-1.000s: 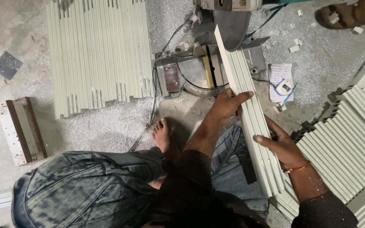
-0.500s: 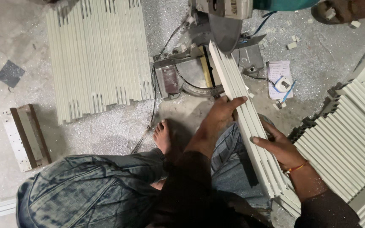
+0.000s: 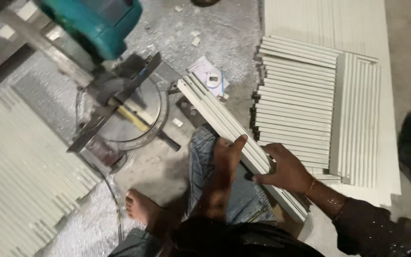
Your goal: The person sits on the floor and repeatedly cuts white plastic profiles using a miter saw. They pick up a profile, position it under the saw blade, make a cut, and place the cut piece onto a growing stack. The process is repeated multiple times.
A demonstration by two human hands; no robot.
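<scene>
Beside mitre saw, both hands' fingers gripping white strip bundle, stacked strips right

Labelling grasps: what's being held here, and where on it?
Both hands hold a bundle of long white ribbed strips: left hand and right hand on opposite edges, near its close end, over the knee.
</scene>
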